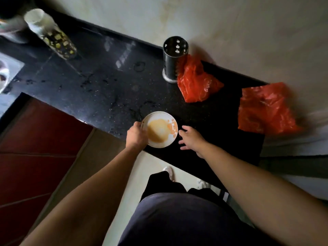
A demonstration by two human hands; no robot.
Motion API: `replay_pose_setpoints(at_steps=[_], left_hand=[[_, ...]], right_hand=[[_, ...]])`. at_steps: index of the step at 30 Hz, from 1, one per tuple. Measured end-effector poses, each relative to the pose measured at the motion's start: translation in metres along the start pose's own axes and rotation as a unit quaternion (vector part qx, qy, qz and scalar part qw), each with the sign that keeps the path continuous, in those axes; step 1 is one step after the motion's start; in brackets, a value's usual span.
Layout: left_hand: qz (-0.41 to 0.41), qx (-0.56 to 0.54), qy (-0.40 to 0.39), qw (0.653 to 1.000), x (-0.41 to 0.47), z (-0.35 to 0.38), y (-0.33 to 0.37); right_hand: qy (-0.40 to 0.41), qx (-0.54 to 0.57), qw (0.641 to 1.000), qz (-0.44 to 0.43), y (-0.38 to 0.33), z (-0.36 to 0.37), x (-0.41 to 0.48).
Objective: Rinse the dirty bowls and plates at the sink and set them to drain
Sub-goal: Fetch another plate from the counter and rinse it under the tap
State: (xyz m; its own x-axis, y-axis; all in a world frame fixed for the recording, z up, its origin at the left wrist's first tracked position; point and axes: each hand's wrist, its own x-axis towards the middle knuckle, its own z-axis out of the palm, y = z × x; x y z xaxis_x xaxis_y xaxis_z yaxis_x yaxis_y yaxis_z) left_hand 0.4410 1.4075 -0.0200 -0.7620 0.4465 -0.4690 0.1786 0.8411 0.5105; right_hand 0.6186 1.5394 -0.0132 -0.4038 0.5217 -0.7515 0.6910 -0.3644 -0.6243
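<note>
A white bowl (160,129) smeared with yellow-orange residue sits near the front edge of the black counter (106,82). My left hand (136,134) grips the bowl's left rim. My right hand (189,139) hovers just right of the bowl with fingers spread, not touching it. At the far left edge, part of the steel sink (7,73) shows, with what looks like dishes in it.
A perforated metal utensil holder (173,58) stands at the back of the counter beside two red plastic bags (197,82) (264,109). A jar with a white lid (50,34) lies at the back left. Water drops dot the counter. Red cabinet fronts (35,148) are below left.
</note>
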Motion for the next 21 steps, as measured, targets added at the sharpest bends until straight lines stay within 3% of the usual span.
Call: replay_pose_setpoints(at_steps=[5,10,16,21], left_hand=[[-0.06,-0.072,0.035,0.995,-0.03,0.0,-0.006],[-0.132,-0.241,0.101,0.956,-0.087,-0.016,-0.053],[-0.19,-0.338,0.182,0.904,-0.131,-0.064,-0.15],[-0.206,-0.382,0.221,0.873,-0.13,-0.127,-0.252]], right_hand=[[0.001,-0.069,0.997,-0.039,-0.023,0.015,0.011],[-0.044,-0.166,0.977,-0.125,-0.032,0.049,0.002],[-0.155,-0.232,0.944,-0.177,-0.052,0.167,-0.017],[-0.2,-0.257,0.919,-0.223,-0.081,0.297,-0.03]])
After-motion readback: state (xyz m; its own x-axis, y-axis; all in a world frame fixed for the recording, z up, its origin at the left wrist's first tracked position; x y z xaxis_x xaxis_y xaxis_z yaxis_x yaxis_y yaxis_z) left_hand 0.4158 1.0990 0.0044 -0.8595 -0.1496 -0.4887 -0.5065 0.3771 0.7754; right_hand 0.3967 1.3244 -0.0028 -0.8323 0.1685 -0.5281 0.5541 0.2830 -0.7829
